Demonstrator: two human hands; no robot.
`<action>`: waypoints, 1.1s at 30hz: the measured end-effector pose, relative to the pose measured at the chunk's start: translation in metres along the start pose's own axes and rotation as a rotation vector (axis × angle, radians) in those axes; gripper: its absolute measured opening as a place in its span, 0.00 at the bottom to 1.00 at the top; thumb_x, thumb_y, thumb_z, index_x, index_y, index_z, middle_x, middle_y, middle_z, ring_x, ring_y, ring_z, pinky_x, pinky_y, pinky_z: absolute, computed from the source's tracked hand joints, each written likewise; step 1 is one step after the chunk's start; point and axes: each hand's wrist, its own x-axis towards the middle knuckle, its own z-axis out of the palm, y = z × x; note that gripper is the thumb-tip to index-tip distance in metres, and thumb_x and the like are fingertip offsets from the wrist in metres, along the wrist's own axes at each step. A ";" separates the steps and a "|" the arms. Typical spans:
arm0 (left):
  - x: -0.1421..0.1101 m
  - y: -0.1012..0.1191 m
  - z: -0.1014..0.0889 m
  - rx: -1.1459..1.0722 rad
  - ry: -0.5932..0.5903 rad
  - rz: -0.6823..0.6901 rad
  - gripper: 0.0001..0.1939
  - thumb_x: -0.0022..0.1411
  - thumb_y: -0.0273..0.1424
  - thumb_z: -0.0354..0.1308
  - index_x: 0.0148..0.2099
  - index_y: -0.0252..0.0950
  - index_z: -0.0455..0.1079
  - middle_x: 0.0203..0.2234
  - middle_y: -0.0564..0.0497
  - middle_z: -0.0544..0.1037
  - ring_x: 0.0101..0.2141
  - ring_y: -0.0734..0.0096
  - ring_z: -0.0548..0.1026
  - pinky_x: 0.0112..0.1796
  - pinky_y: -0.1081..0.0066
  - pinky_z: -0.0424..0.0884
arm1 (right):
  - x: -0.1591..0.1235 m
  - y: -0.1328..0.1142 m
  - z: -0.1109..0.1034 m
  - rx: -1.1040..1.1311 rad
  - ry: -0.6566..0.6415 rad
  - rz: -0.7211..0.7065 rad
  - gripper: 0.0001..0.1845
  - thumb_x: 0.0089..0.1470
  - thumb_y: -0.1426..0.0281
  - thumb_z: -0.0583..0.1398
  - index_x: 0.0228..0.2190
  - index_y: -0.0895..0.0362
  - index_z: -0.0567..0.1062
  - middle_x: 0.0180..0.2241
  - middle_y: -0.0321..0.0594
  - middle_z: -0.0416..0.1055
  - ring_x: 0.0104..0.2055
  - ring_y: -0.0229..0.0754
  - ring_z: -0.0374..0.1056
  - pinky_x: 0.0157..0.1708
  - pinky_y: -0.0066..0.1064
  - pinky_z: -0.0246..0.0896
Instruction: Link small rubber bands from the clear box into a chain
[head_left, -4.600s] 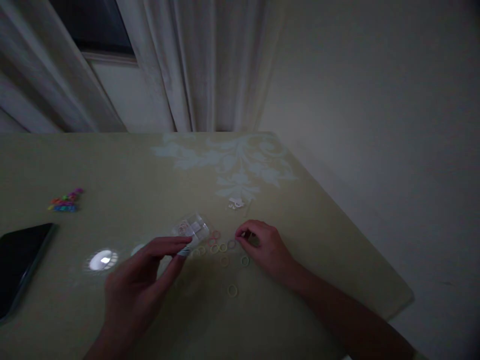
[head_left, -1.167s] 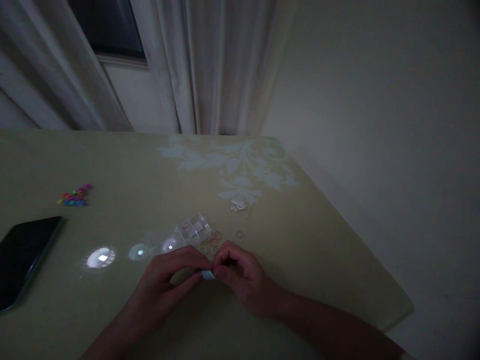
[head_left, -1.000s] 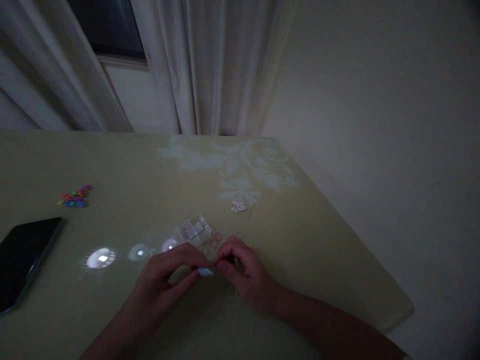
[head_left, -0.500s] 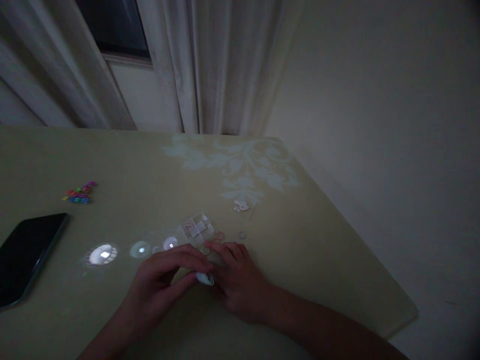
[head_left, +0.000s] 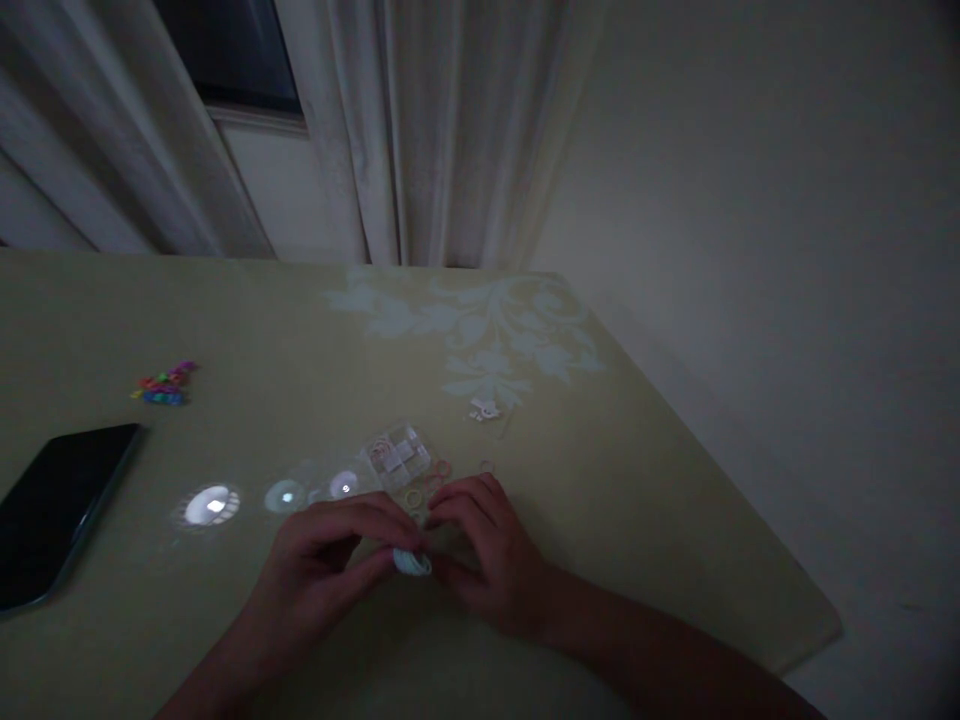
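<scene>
My left hand (head_left: 322, 560) is closed, thumb and fingertips pinching a small pale blue-white bundle of looped strands (head_left: 412, 562), whose exact kind I cannot make out. Just right of it is my right hand (head_left: 495, 560), its fingers bent and a gap showing between index finger and thumb. The right thumb reaches toward the bundle's right end; whether it touches is unclear in the dim light. Beyond the fingertips lies a clear compartment box (head_left: 397, 455) with small rings in one section. Loose pinkish rings (head_left: 442, 468) and a yellowish ring (head_left: 412, 498) rest beside it.
A dark phone (head_left: 64, 510) lies at the left of the table (head_left: 637, 500). Behind it is a pile of small colourful pieces (head_left: 166, 385). Small white pieces (head_left: 485, 409) sit beyond the right hand. Curtains (head_left: 465, 130) and a wall (head_left: 750, 200) border the table.
My right hand's fingers have lifted and drawn back from the rings, bending, with a gap opening toward the thumb. My left hand keeps its pinch on the bundle, which shows a little more.
</scene>
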 end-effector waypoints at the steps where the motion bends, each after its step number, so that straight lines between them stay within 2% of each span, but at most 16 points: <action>1: 0.000 0.000 0.000 0.022 0.007 -0.004 0.05 0.68 0.31 0.67 0.44 0.47 0.83 0.34 0.54 0.87 0.35 0.71 0.84 0.38 0.76 0.79 | 0.000 -0.001 -0.002 0.052 0.050 -0.015 0.14 0.66 0.62 0.64 0.48 0.54 0.71 0.46 0.44 0.75 0.49 0.47 0.70 0.51 0.41 0.65; 3: -0.001 -0.002 0.000 0.068 0.012 -0.016 0.08 0.67 0.28 0.67 0.45 0.49 0.83 0.35 0.54 0.87 0.37 0.71 0.84 0.39 0.76 0.79 | 0.001 -0.004 -0.007 0.122 0.112 -0.042 0.15 0.66 0.59 0.64 0.48 0.54 0.72 0.43 0.43 0.75 0.46 0.45 0.71 0.48 0.39 0.67; 7: -0.003 -0.006 0.001 0.131 -0.005 -0.018 0.13 0.66 0.25 0.66 0.47 0.50 0.83 0.36 0.55 0.87 0.38 0.70 0.84 0.41 0.74 0.79 | 0.001 -0.009 -0.011 0.151 0.136 -0.076 0.08 0.70 0.64 0.62 0.47 0.54 0.73 0.40 0.41 0.76 0.43 0.43 0.72 0.45 0.36 0.67; 13: 0.000 -0.007 0.006 0.146 -0.004 -0.012 0.12 0.65 0.23 0.66 0.44 0.48 0.83 0.35 0.55 0.87 0.36 0.71 0.85 0.39 0.76 0.79 | 0.002 -0.007 -0.009 0.134 0.185 -0.148 0.04 0.70 0.68 0.61 0.45 0.54 0.75 0.36 0.40 0.77 0.40 0.42 0.72 0.43 0.36 0.67; 23: 0.001 -0.002 0.008 0.172 0.065 -0.093 0.07 0.63 0.25 0.66 0.40 0.42 0.84 0.33 0.51 0.87 0.35 0.68 0.85 0.38 0.75 0.80 | -0.001 -0.007 -0.013 0.174 0.307 -0.033 0.06 0.63 0.74 0.63 0.42 0.54 0.76 0.34 0.40 0.74 0.39 0.43 0.72 0.39 0.34 0.70; 29: 0.002 0.000 0.010 0.179 0.104 -0.146 0.05 0.62 0.26 0.67 0.37 0.41 0.82 0.31 0.53 0.86 0.32 0.71 0.84 0.35 0.79 0.79 | -0.003 -0.008 -0.014 0.157 0.248 -0.122 0.08 0.62 0.74 0.63 0.43 0.53 0.76 0.33 0.39 0.75 0.37 0.43 0.70 0.37 0.34 0.69; 33: 0.002 -0.001 0.011 0.169 0.101 -0.144 0.06 0.62 0.25 0.67 0.38 0.42 0.82 0.31 0.54 0.85 0.33 0.73 0.83 0.36 0.80 0.79 | -0.001 -0.009 -0.012 0.152 0.210 -0.105 0.05 0.64 0.73 0.63 0.42 0.53 0.76 0.34 0.39 0.76 0.36 0.42 0.70 0.38 0.34 0.68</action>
